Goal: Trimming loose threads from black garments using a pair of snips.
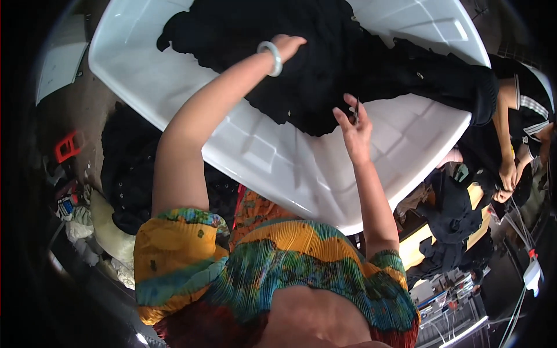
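Note:
A black garment (325,64) with small metal eyelets or snaps lies spread across the large white plastic tub (278,168), one sleeve-like part hanging over the right rim. My left hand (287,46), a pale bangle on its wrist, is closed on the cloth near the upper middle; its fingertips are partly hidden. Lower and to the right, my right hand (357,130) holds a small dark pointed tool (356,110) that looks like thread snips. Its thumb and index finger are raised at the garment's lower edge.
Dark clothes (127,168) are piled left of the tub, near a red plastic stool (67,147) and pale bundles (110,226). At right, another person's hands (507,177) work beside a wooden table (418,243) bearing black cloth. A white device with cables (532,275) hangs lower right.

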Motion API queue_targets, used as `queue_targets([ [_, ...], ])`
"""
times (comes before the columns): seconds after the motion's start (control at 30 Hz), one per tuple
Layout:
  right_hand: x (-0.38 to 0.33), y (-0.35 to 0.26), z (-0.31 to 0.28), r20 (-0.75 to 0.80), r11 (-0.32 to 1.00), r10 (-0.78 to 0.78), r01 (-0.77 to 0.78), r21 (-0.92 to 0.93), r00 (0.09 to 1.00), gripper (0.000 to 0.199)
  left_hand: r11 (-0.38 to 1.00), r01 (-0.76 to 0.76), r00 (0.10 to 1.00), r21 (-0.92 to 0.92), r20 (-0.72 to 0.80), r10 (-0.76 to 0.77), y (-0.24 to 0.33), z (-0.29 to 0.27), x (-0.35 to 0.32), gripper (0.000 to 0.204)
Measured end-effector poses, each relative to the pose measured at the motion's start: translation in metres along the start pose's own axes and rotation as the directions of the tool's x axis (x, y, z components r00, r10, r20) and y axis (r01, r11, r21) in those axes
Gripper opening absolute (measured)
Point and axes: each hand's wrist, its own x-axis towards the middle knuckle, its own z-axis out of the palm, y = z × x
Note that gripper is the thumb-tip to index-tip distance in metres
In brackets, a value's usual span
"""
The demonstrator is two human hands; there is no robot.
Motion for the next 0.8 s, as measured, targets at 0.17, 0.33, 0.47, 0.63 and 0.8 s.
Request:
queue_targets([
  [0.17,-0.003,-0.026,0.007,0.075,0.931,-0.152,0.117,0.347,0.985,0.055,0.746,-0.033,0.969,-0.666,0.163,0.188,0.096,0.064,-0.161,0.022],
  [0.33,-0.036,-0.04,-0.021,-0.028,0.688,-0.12,0.104,0.718,0.992,0.039,0.681,-0.234,0.819,-0.694,0.237,0.523,0.143,0.089,-0.239,0.026],
  [0.47,-0.081,-0.075,-0.08,-0.049,0.563,0.047,0.014,0.826,0.998,0.019,0.3,-0.951,0.306,-0.069,-0.116,0.945,0.127,0.077,-0.246,0.05],
  [0.63,-0.151,-0.1,-0.181,-0.068,0.333,-0.221,0.141,0.932,0.973,0.023,0.328,-0.797,0.528,0.507,0.322,0.786,0.038,0.072,-0.213,0.109],
  [0.8,-0.209,-0.124,-0.238,-0.557,0.103,-0.478,0.673,0.732,0.679,0.045,0.326,-0.799,0.598,0.505,0.622,0.505,-0.005,0.151,-0.207,0.116],
])
